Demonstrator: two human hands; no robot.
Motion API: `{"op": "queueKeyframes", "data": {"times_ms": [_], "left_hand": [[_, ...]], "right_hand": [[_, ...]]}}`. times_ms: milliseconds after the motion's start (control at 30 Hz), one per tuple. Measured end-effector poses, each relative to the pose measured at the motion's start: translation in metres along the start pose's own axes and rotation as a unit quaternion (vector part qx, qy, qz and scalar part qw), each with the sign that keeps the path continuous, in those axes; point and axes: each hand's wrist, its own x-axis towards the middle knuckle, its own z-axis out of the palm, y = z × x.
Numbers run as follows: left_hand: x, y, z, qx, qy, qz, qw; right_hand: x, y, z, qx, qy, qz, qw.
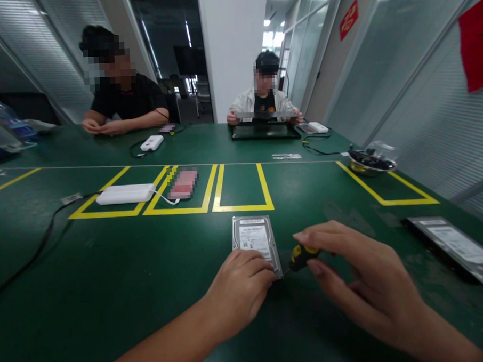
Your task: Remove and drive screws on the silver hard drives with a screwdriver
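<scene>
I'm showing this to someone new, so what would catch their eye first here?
Probably the hard drive near the middle, with the left hand over its near end and the right hand holding a yellow-and-black screwdriver at its near right corner. Next, the bright yellow outlines on the green table beyond it.

From close above, the head camera faces forward and down over the green table.
</scene>
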Motion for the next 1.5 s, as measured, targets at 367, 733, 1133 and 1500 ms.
{"op": "queueKeyframes", "data": {"times_ms": [367,733,1133,1500], "left_hand": [[0.000,0.000,0.000,-0.002,-0.005,0.002,1.000],[-0.002,-0.001,0.002,0.000,-0.002,-0.006,1.000],[-0.001,0.000,0.001,-0.004,-0.005,-0.009,1.000],[-0.004,0.000,0.001,-0.011,-0.019,-0.018,1.000]], "right_hand": [[0.029,-0.004,-0.027,-0.035,-0.133,0.031,0.990],[0.033,-0.011,-0.037,-0.039,-0.226,0.084,0.970],[0.033,-0.005,-0.037,-0.052,-0.200,0.077,0.975],[0.036,-0.005,-0.034,0.000,-0.152,0.215,0.965]]}}
